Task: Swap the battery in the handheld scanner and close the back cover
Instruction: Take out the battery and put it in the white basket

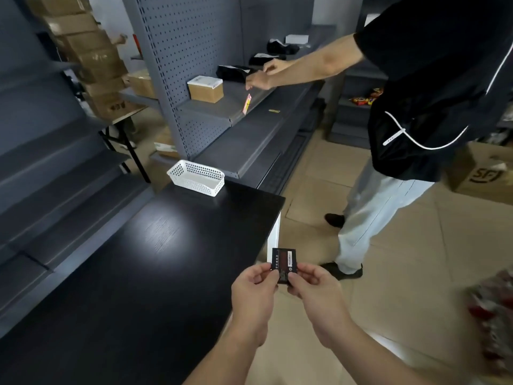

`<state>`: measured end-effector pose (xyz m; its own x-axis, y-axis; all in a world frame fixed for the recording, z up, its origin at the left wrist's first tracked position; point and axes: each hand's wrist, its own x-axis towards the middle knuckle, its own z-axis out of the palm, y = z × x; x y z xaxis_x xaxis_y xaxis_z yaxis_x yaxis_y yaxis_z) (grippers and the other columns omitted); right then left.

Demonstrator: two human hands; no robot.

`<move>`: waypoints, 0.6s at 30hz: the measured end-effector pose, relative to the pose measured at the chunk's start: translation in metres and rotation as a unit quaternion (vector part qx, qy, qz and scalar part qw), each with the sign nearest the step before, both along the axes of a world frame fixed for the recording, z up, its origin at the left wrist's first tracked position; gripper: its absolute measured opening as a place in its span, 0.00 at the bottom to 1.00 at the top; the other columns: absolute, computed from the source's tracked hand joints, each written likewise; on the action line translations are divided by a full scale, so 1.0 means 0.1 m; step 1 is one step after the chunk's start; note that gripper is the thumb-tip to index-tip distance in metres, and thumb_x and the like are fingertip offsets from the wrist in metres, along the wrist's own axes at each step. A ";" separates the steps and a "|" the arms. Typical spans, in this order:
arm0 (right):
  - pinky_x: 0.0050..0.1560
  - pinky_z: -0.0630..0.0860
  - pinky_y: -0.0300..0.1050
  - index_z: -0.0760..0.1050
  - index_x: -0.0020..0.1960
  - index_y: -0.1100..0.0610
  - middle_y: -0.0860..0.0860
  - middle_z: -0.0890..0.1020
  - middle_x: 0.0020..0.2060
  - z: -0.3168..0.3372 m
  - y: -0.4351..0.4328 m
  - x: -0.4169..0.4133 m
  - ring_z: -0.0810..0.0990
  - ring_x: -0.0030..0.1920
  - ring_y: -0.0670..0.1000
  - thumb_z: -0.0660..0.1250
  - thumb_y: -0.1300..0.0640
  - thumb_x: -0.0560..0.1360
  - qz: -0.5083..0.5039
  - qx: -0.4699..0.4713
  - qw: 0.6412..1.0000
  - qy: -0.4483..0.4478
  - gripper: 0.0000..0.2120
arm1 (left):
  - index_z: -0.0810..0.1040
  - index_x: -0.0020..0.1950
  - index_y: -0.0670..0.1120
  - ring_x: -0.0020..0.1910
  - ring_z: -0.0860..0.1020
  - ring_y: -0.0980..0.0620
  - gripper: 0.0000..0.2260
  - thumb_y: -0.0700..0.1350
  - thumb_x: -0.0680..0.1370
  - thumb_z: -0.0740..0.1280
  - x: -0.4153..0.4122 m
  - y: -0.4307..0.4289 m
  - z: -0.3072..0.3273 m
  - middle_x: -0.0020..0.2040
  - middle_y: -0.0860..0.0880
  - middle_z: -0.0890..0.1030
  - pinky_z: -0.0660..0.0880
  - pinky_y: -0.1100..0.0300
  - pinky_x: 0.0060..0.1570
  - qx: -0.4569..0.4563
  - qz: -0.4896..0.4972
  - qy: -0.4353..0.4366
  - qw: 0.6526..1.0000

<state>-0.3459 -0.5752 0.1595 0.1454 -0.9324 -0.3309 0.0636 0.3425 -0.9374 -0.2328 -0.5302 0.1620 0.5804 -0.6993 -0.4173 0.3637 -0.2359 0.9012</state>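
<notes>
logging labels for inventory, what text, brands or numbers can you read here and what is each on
"SF": printed in black on the cardboard box on the floor at right.
Battery, pinched by the left hand and right hand: small print and a label strip, too small to read.
Red tag on the shelf edge: blurred, unreadable.
Small carton on the shelf: white label, unreadable.

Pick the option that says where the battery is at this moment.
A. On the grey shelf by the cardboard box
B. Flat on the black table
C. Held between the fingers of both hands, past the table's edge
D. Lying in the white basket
C: the battery is pinched by the left hand and right hand, clear of the black table; the white basket holds nothing visible.
</notes>
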 end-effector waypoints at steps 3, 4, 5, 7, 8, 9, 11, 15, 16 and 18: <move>0.43 0.81 0.42 0.79 0.53 0.56 0.52 0.87 0.43 -0.03 -0.36 -0.02 0.86 0.40 0.50 0.71 0.65 0.74 -0.005 0.007 1.000 0.007 0.09 | 0.83 0.52 0.46 0.44 0.86 0.54 0.08 0.36 0.75 0.73 -0.02 -0.37 -0.04 0.46 0.47 0.88 0.80 0.62 0.43 0.009 0.004 0.006 1.000; 0.43 0.81 0.42 0.79 0.53 0.56 0.52 0.87 0.42 -0.04 -0.49 -0.02 0.86 0.39 0.49 0.71 0.65 0.74 -0.007 0.009 1.000 0.007 0.09 | 0.83 0.51 0.46 0.43 0.86 0.54 0.08 0.36 0.75 0.73 -0.02 -0.51 -0.05 0.45 0.47 0.87 0.79 0.63 0.41 0.012 0.004 0.005 1.000; 0.43 0.82 0.42 0.79 0.53 0.56 0.52 0.87 0.42 -0.06 -0.63 -0.01 0.86 0.39 0.49 0.71 0.66 0.74 -0.010 0.009 1.000 0.007 0.09 | 0.83 0.51 0.46 0.43 0.86 0.54 0.08 0.36 0.75 0.73 -0.01 -0.65 -0.07 0.45 0.47 0.87 0.79 0.64 0.40 0.013 0.002 0.007 1.000; 0.43 0.82 0.42 0.79 0.53 0.56 0.53 0.87 0.43 -0.09 -0.92 0.04 0.86 0.39 0.50 0.72 0.66 0.74 -0.015 0.013 1.000 0.010 0.10 | 0.83 0.51 0.45 0.43 0.86 0.53 0.08 0.35 0.75 0.73 0.04 -0.94 -0.10 0.46 0.46 0.87 0.79 0.64 0.40 0.015 -0.004 0.016 1.000; 0.42 0.82 0.42 0.79 0.53 0.56 0.53 0.87 0.42 -0.11 -1.08 0.07 0.86 0.40 0.51 0.72 0.66 0.74 -0.018 0.015 1.000 0.011 0.10 | 0.83 0.52 0.45 0.43 0.86 0.53 0.08 0.36 0.75 0.73 0.08 -1.10 -0.12 0.46 0.46 0.87 0.79 0.65 0.39 0.016 -0.009 0.015 1.000; 0.42 0.81 0.42 0.79 0.52 0.56 0.52 0.87 0.42 -0.13 -1.24 0.11 0.86 0.41 0.51 0.72 0.65 0.73 -0.020 0.015 1.000 0.013 0.10 | 0.83 0.52 0.46 0.43 0.86 0.53 0.08 0.36 0.75 0.73 0.12 -1.25 -0.13 0.46 0.47 0.87 0.79 0.66 0.39 0.018 -0.015 0.009 1.000; 0.44 0.81 0.43 0.80 0.52 0.55 0.50 0.87 0.41 -0.18 -1.58 0.22 0.87 0.42 0.51 0.73 0.64 0.73 -0.021 0.012 0.999 0.023 0.10 | 0.84 0.52 0.47 0.43 0.86 0.54 0.08 0.38 0.75 0.73 0.25 -1.58 -0.18 0.45 0.48 0.87 0.79 0.67 0.38 0.019 -0.021 0.001 1.000; 0.45 0.82 0.46 0.80 0.51 0.54 0.49 0.88 0.41 -0.26 -2.24 0.52 0.87 0.42 0.50 0.73 0.64 0.73 -0.025 0.017 0.999 0.038 0.10 | 0.84 0.51 0.49 0.44 0.85 0.53 0.08 0.38 0.75 0.73 0.55 -2.26 -0.26 0.45 0.49 0.87 0.79 0.64 0.40 0.023 -0.030 -0.003 0.999; 0.46 0.82 0.47 0.80 0.51 0.54 0.50 0.88 0.41 -0.27 -2.40 0.60 0.87 0.42 0.51 0.73 0.64 0.73 -0.026 0.024 0.999 0.041 0.09 | 0.84 0.50 0.49 0.44 0.85 0.53 0.08 0.38 0.75 0.73 0.63 -2.42 -0.27 0.45 0.48 0.87 0.79 0.64 0.41 0.028 -0.029 0.000 0.999; 0.45 0.81 0.46 0.81 0.50 0.54 0.50 0.88 0.40 -0.28 -2.69 0.76 0.87 0.41 0.51 0.73 0.64 0.72 -0.023 0.034 0.998 0.046 0.09 | 0.84 0.50 0.48 0.45 0.85 0.51 0.07 0.38 0.75 0.73 0.78 -2.70 -0.30 0.46 0.47 0.86 0.80 0.63 0.41 0.037 -0.027 0.005 0.999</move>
<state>-0.2696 -0.8442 0.1315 0.0699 -0.9123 -0.4034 -0.0051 0.4041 -0.9147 -0.1544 -0.8002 0.1321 0.5385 -0.6958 -0.4753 0.3580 -0.3218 0.8765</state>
